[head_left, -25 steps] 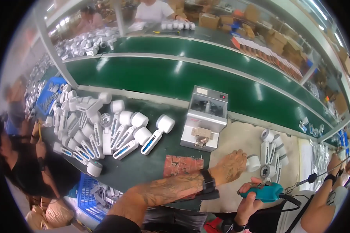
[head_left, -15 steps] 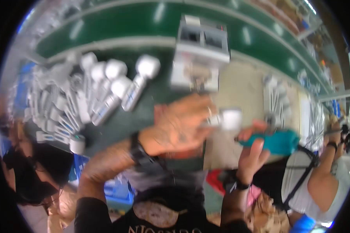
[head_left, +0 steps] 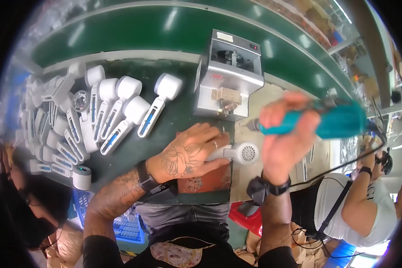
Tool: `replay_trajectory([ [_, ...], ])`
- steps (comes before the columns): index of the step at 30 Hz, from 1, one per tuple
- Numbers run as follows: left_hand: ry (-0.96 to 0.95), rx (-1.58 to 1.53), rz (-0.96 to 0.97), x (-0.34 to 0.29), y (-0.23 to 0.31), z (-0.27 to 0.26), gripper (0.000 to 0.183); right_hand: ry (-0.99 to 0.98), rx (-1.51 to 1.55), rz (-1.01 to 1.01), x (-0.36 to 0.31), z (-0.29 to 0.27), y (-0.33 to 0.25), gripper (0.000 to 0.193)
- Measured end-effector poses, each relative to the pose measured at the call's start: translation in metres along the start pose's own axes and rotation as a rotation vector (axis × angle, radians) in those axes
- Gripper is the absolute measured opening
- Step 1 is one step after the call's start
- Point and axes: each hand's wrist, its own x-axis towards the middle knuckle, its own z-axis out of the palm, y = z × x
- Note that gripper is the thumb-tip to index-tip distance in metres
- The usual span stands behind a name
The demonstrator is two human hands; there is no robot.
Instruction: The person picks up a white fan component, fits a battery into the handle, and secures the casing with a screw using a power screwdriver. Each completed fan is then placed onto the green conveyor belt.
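Observation:
My left hand (head_left: 190, 152) is closed around the handle of a white handheld fan (head_left: 245, 153), whose round grille faces up over the red mat (head_left: 196, 184) and the board beside it. My right hand (head_left: 286, 129) grips a teal electric screwdriver (head_left: 326, 121), held level above the bench with its tip pointing left. That tip is just right of the front of a grey screw feeder (head_left: 223, 82), apart from the fan. At the left lie several more white handheld fans (head_left: 129, 109), many with open handles that show a blue strip inside.
More parts (head_left: 306, 167) lie on the pale board to the right, partly behind my right hand. A black cable trails from the screwdriver. One person (head_left: 357, 201) sits at my right, another (head_left: 40, 201) at my left. A blue crate (head_left: 131, 228) stands below the bench edge.
My right hand has raised the screwdriver away from me, toward the screw feeder's side. My left hand has shifted slightly left and nearer with the fan, whose grille now shows.

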Motion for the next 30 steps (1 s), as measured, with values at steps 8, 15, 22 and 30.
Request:
replay_trajectory([
  [8,0.012,0.066,-0.019,-0.002,-0.011,-0.001,0.047,-0.184,-0.184,0.009,0.028,0.021,0.052,0.035],
  [15,0.1,0.131,0.014,-0.006,-0.01,-0.003,0.046,-0.219,-0.215,0.177,0.007,0.013,0.061,0.033],
  [22,0.058,0.146,0.035,-0.005,-0.003,-0.003,0.044,-0.108,-0.079,0.134,-0.023,0.001,0.006,0.062],
  [30,0.044,0.132,0.022,-0.012,-0.003,0.005,0.046,-0.15,-0.066,0.075,-0.029,-0.012,0.003,0.059],
])
